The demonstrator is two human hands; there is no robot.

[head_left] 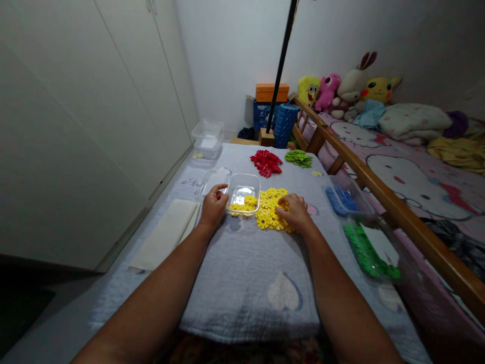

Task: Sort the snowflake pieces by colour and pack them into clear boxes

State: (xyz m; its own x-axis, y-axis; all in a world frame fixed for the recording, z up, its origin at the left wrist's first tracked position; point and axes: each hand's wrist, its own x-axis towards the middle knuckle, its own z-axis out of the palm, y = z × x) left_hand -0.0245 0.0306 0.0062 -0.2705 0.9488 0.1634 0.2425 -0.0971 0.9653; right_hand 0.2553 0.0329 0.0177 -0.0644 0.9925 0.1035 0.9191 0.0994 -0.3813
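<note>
A clear plastic container [244, 179] stands on the cloth-covered table with several yellow snowflake-shaped pieces [242, 207] inside, gathered toward its near side. My left hand [215, 205] is at its left wall, thumb and fingers closed on the edge. Just right of the container lies a loose pile of yellow snowflake-shaped pieces [267, 215]. Over the right part of this pile is my right hand [295, 211], fingers bent and the thumb apart from the index finger. No piece shows clearly in its grasp, and some of the pile is hidden beneath it.
Beyond lie red pieces [266, 163] and light green pieces [298, 158]. Right are boxes of blue pieces [341, 199] and green pieces [366, 247], beside a wooden bed rail [364, 172]. Left are a clear lid [215, 178], folded pale sheet [164, 235] and stacked clear containers [207, 135].
</note>
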